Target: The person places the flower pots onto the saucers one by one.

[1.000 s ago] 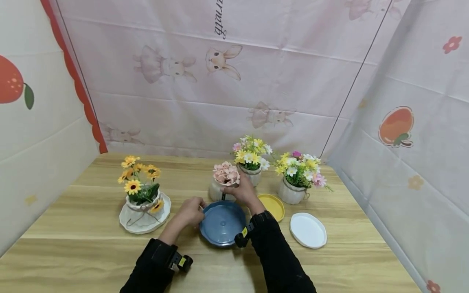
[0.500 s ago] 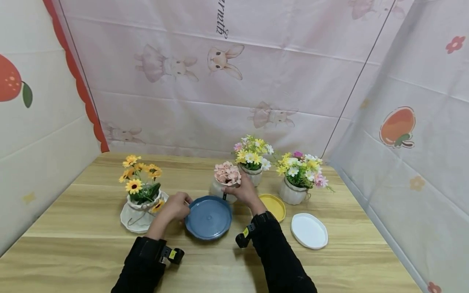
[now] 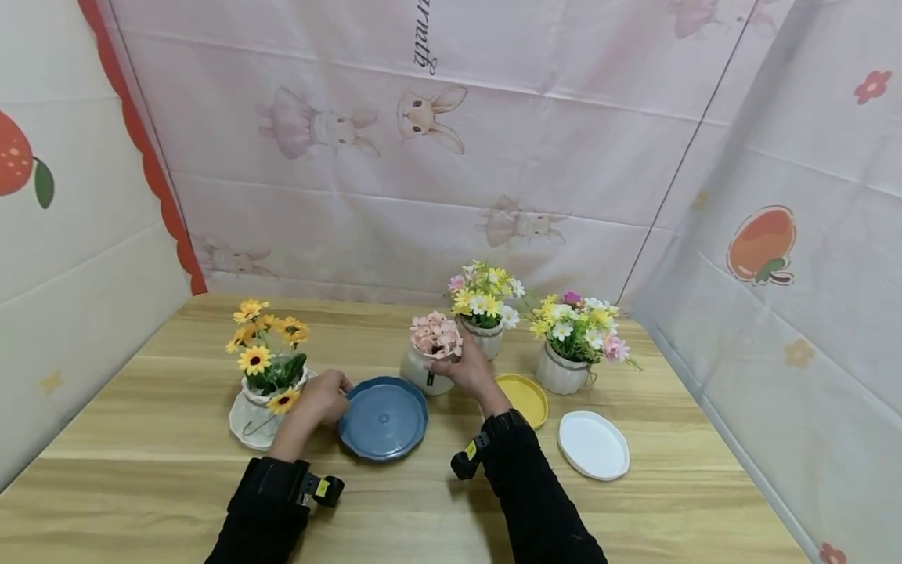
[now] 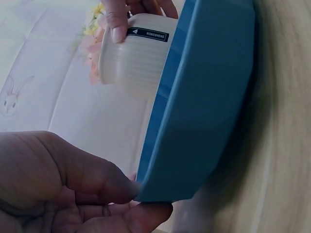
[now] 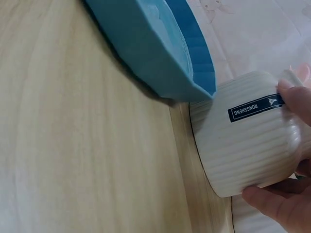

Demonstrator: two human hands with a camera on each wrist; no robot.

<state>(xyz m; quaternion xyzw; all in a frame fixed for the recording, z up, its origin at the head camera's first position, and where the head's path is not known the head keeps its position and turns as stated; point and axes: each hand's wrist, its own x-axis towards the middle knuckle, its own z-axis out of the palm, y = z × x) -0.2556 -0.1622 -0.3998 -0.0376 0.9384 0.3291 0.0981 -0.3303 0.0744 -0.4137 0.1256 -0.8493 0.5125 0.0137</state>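
A blue plate (image 3: 384, 419) with an angular rim lies on the wooden table. My left hand (image 3: 320, 398) pinches its left edge, with the thumb (image 4: 104, 182) on the rim in the left wrist view. Behind the plate and to its right is a cream ribbed flowerpot (image 5: 243, 145) with pink flowers (image 3: 437, 334) and a black label (image 5: 255, 108). My right hand (image 3: 474, 372) grips this pot from the right, near its neck. In the right wrist view the pot's base meets the tabletop, and the plate's rim overlaps part of the pot.
Left of the plate, a pot of orange daisies (image 3: 271, 372) sits on a white plate (image 3: 247, 427). Two pots of mixed flowers (image 3: 486, 301) (image 3: 574, 333) stand behind and right of my right hand. A yellow dish (image 3: 523, 399) and a white dish (image 3: 593, 445) lie at the right.
My left hand has drawn the blue plate leftward, away from the front of the pink-flower pot, uncovering the pot's lower part. My right hand has stayed on the pot.
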